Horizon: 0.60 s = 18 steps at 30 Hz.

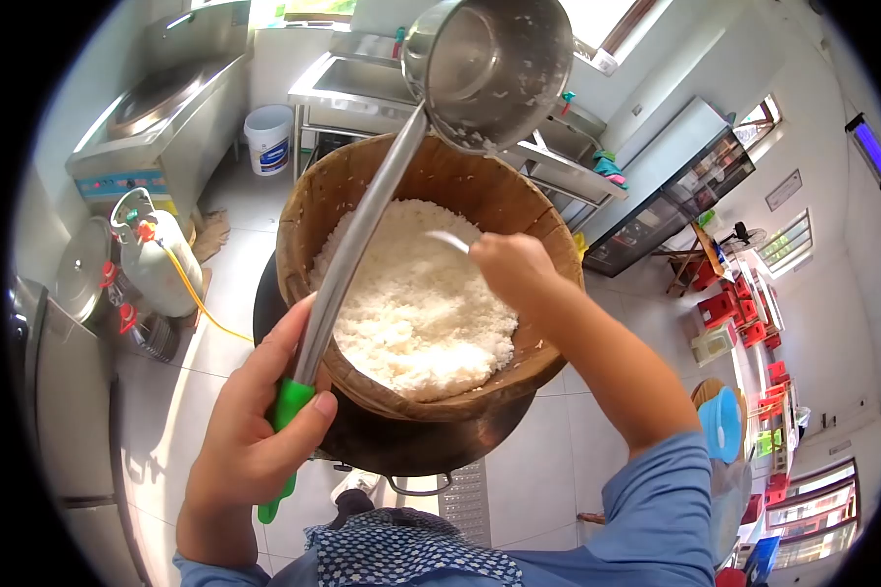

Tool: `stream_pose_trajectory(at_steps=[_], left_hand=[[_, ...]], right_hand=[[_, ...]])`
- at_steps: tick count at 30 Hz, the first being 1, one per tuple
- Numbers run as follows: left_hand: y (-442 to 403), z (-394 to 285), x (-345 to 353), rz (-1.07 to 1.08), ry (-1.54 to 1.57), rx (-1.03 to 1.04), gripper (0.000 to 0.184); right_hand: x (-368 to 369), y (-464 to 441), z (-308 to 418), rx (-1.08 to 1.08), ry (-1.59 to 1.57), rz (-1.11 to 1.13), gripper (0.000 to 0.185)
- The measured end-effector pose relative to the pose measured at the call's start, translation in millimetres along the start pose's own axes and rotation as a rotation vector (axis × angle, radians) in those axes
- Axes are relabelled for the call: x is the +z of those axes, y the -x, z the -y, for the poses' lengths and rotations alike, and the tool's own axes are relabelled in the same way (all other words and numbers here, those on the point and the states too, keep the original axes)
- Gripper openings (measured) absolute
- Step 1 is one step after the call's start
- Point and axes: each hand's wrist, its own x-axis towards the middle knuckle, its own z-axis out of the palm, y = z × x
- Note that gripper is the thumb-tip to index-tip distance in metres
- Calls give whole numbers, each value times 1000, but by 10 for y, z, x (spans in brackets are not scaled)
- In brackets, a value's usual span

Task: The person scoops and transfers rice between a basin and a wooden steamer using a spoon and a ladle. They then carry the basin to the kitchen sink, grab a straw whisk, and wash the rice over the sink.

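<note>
Item one: white rice [421, 323], heaped loose and uneven inside the wooden tub [504, 183], deep below its far rim and nearer its near rim; the tub stands over a dark wok [431, 445]. Item two: one long-handled metal ladle [367, 227], your left grip [255, 421] wrapped around its green handle end, the bowl raised beyond the tub's far rim with just a few grains clinging. Item three: one pale spoon-like utensil [448, 238], enclosed in your right grip [514, 269], its tip over the rice towards the far right rim; contact with the rice is unclear. Condition, as judged: the rice is in the tub and your ladle is nearly bare; outstanding are the clinging grains and the unlevelled surface. Whether the tub's load is complete, the view does not settle.
</note>
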Motion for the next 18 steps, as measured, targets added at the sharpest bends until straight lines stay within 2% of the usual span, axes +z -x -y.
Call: stream_pose_trajectory(at_steps=[3,7,9,10,11,13,15,17,18], left_hand=[[-25,13,8,11,-27,32,67],[-38,0,8,26,-40,15,66],[-61,10,29,14,-39,14,67],[-64,15,37,19,-44,14,67],[-59,20,43,0,-43,9,67],[-58,31,57,-11,-32,-1,68],[-62,28,62,-58,-22,-33,68],[-80,32,50,-63,-21,-45,69],[-91,41,45,-58,-6,-42,69]], right_hand=[[-158,672,153,-209,-22,-101,13],[-452,1000,128,-139,-136,-187,12],[-468,859,178,-191,-364,-201,22],[-388,750,208,-291,-607,-205,20],[-344,688,214,-287,-612,-205,20],[-278,608,184,-255,-573,24,16],[-264,676,-102,-206,-461,61,15],[-386,780,-352,79,-538,191,16],[-463,835,-408,78,-527,197,16]])
